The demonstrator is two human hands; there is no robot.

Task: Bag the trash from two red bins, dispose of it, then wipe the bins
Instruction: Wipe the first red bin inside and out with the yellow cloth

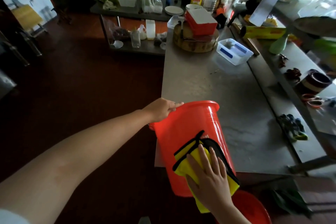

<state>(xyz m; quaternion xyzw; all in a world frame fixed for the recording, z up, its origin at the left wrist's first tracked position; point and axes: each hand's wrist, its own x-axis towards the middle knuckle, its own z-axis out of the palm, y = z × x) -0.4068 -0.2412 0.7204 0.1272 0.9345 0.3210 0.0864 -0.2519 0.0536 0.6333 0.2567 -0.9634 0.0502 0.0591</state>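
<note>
Red bin, held tilted at the near left corner of the tabletop, mouth turned toward the far end of the tabletop, base toward the wearer.

Wiping step in hand, judging by the layout: no bag and no trash in sight, only a yellow cloth with dark trim laid flat on the outer wall. Bagging and disposal presumably done.

Left hand at the rim, on the side away from the tabletop. Fingers curled over the lip and clamped on it, steadying the tilt.

Right hand lower down, off the near edge of the tabletop, palm on the cloth. Fingers straight and slightly apart, pressing cloth to plastic, gripping nothing.

So: bin wall directly under the right fingers, only the cloth between; rim inside the left fingers' hold.

Below the near edge of the tabletop, a red round shape, cut off by the frame: probably the second red bin, not yet being wiped.

Next move, likely: sweep the cloth along the wall with even pressure, then turn the bin by the rim to bring unwiped plastic under the palm. Firm left hold needed, smooth thin plastic being apt to flex or slip under the push.
</note>
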